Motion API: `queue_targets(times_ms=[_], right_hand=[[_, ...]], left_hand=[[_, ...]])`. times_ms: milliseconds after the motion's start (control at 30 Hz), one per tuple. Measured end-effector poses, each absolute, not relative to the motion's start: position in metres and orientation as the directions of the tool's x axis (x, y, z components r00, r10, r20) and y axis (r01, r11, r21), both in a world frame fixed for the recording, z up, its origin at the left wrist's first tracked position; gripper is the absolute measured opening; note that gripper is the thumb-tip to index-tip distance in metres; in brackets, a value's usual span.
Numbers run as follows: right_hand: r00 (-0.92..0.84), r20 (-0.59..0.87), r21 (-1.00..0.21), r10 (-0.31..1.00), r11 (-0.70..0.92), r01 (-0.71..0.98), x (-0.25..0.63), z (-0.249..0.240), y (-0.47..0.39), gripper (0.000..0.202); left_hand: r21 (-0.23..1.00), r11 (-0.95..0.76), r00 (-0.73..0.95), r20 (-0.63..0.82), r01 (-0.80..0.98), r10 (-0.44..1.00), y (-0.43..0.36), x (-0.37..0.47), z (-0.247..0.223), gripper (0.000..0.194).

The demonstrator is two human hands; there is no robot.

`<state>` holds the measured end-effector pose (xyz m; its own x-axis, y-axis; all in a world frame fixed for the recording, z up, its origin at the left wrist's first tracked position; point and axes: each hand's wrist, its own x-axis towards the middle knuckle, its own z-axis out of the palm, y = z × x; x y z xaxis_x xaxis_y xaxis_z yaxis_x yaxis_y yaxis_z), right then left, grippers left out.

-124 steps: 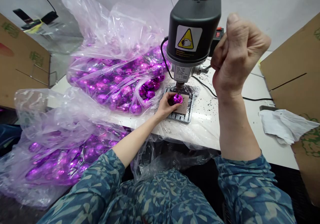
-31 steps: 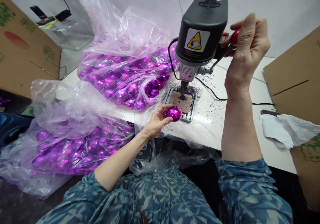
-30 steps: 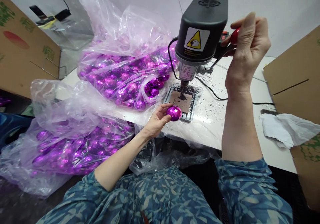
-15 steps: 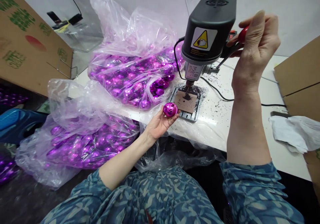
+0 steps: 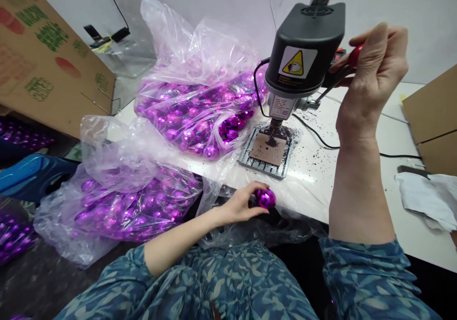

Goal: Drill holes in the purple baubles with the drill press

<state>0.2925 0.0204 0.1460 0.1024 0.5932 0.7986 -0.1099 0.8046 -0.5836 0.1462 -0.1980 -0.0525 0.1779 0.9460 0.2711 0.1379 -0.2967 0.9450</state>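
Note:
My left hand (image 5: pixel 243 203) is at the table's front edge, fingers and thumb curled round a small shiny purple disco ball (image 5: pixel 266 199). Below it hangs a clear plastic bag (image 5: pixel 246 229) whose contents I cannot make out. Up at the right, my right hand (image 5: pixel 373 72) is closed on the red knob (image 5: pixel 354 56) of the drill press (image 5: pixel 306 48) lever. Under the drill head lies the slotted metal base (image 5: pixel 282 171), bearing a brown board (image 5: pixel 267 154) with a small hole and dark shavings.
Two clear bags of purple balls, one on the table (image 5: pixel 193 115) and one lower at the left (image 5: pixel 128 205), stand beside me. Cardboard boxes (image 5: pixel 53 53) flank both sides. A black cable (image 5: pixel 321 141) crosses the white table (image 5: pixel 314 186); white paper (image 5: pixel 424 198) lies at right.
My left hand has moved from beside the drill base down and toward me with the disco ball, turning from palm up to sideways. My right hand stays on the lever knob.

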Motion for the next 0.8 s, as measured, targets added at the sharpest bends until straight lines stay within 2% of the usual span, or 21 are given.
queue_targets(times_ms=[67,133,433,533,633,700,800], right_hand=[[0.098,0.797,-0.583,0.596,0.802,-0.128,0.292,0.146,0.019,0.054],[0.089,0.798,-0.582,0.596,0.8,-0.144,0.292,0.147,0.017,0.053],[0.041,0.818,-0.564,0.574,0.813,-0.143,0.293,0.144,0.026,0.05],[0.013,0.828,-0.556,0.561,0.824,-0.113,0.294,0.144,0.029,0.042],[-0.01,0.808,-0.587,0.589,0.804,-0.092,0.296,0.146,0.025,0.034],[-0.015,0.795,-0.604,0.606,0.79,-0.106,0.298,0.147,0.021,0.038],[-0.027,0.788,-0.614,0.615,0.782,-0.11,0.3,0.147,0.02,0.051]], left_hand=[[0.938,-0.322,0.036,0.32,0.126,0.947,-0.199,0.142,-0.055,0.056],[0.933,-0.344,-0.036,0.349,0.107,0.936,-0.199,0.137,-0.052,0.059],[0.975,-0.222,-0.089,0.224,0.029,0.971,-0.211,0.142,-0.047,0.058],[0.971,-0.202,-0.031,0.208,0.13,0.978,-0.214,0.148,-0.063,0.048],[0.919,-0.219,0.128,0.187,0.329,0.974,-0.219,0.156,-0.082,0.039],[0.879,-0.257,0.19,0.195,0.401,0.962,-0.223,0.161,-0.092,0.035],[0.853,-0.298,0.157,0.254,0.429,0.954,-0.23,0.167,-0.1,0.036]])
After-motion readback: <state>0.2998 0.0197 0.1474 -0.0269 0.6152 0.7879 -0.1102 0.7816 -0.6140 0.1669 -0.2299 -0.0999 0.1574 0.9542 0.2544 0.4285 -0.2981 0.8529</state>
